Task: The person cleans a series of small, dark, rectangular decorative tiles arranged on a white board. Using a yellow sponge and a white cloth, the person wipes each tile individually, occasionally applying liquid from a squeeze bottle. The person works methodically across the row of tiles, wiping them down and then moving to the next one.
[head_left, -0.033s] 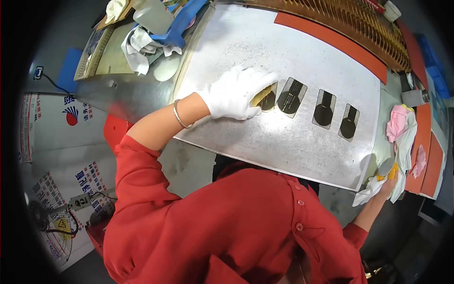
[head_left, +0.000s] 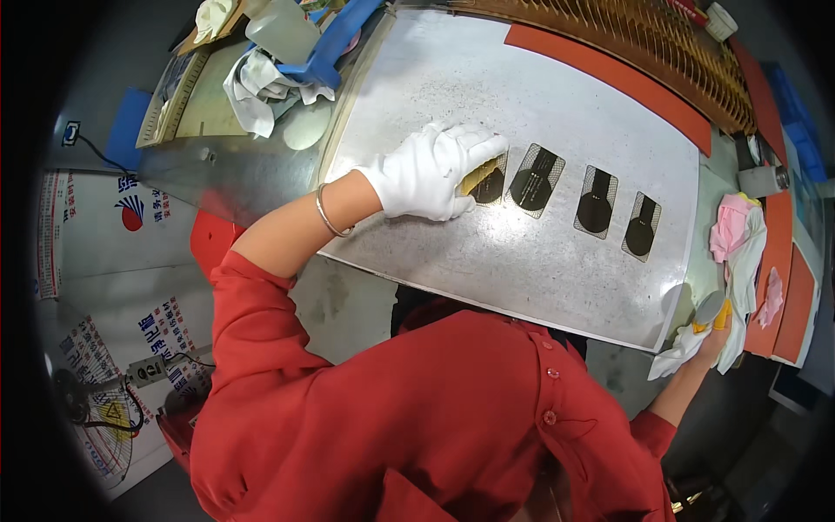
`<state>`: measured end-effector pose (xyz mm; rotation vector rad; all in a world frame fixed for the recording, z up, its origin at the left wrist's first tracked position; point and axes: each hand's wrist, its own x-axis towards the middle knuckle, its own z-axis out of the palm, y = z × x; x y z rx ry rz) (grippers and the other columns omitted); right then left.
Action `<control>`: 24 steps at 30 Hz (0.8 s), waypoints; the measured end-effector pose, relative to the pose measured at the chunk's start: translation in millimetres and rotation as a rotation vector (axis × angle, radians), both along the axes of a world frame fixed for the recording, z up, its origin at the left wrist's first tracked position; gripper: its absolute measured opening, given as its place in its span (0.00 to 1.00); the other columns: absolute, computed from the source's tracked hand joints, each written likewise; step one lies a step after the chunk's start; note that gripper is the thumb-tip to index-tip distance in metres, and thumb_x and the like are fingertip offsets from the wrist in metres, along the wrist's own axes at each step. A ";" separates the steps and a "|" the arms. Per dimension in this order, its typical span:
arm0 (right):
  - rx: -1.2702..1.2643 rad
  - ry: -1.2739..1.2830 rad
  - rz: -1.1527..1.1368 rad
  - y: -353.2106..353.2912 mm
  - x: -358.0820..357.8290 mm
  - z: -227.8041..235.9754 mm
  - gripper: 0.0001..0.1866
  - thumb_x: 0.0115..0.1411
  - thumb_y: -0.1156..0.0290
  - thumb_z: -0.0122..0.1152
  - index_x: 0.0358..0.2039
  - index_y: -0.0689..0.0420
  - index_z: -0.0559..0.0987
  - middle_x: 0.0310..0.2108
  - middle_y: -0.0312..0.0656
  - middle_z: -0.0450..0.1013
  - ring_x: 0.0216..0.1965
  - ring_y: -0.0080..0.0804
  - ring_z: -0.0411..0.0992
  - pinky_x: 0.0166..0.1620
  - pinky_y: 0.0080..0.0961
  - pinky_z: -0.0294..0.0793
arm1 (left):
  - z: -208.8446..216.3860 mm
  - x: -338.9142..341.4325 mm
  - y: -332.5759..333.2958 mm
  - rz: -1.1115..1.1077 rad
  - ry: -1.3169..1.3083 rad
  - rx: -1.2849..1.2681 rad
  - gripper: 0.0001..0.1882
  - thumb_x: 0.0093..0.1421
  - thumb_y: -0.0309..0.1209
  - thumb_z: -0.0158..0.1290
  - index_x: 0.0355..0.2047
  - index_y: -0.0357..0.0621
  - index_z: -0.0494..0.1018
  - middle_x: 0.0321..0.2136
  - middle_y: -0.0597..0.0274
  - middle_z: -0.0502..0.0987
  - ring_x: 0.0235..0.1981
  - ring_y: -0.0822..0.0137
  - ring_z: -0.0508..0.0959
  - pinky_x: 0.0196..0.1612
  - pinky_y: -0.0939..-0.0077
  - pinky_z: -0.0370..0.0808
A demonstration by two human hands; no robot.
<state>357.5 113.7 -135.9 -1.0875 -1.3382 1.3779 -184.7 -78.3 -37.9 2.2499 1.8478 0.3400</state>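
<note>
I saw my right grip closed around a small yellow-tipped tool and white cloth at the table's near edge. My gloved left grip lay flat over the leftmost of four dark film pieces on the metal plate

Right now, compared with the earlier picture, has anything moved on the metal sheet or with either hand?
Nothing has visibly changed. The left hand, in a white glove, lies flat on the leftmost of four dark flexible circuit pieces on the metal sheet, as before. The right hand is at the sheet's right corner with a white cloth, same as earlier. The other three pieces lie in their row.
</note>
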 end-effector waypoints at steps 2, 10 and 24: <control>0.020 -0.030 -0.045 5.2 14.1 -8.3 0.15 0.61 0.67 0.50 0.45 0.63 0.70 0.36 0.36 0.70 0.35 0.20 0.68 0.38 0.16 0.66 | -4.8 -11.9 -2.3 -0.025 -0.028 0.074 0.37 0.43 0.39 0.58 0.54 0.38 0.60 0.49 0.48 0.66 0.50 0.49 0.66 0.54 0.63 0.63; -0.018 0.001 -0.084 -12.7 -11.0 12.5 0.14 0.61 0.67 0.49 0.43 0.62 0.68 0.35 0.38 0.69 0.35 0.23 0.69 0.37 0.20 0.69 | 40.6 -49.0 -22.4 0.188 -0.770 -0.415 0.39 0.59 0.56 0.41 0.61 0.40 0.50 0.56 0.49 0.61 0.58 0.58 0.61 0.59 0.72 0.57; -0.039 0.040 -0.053 -6.5 7.3 0.3 0.16 0.60 0.67 0.50 0.45 0.63 0.68 0.37 0.40 0.69 0.37 0.26 0.69 0.39 0.22 0.69 | 42.5 -27.9 2.2 0.210 -0.608 -0.557 0.38 0.59 0.56 0.39 0.62 0.45 0.50 0.62 0.55 0.50 0.63 0.60 0.50 0.63 0.70 0.50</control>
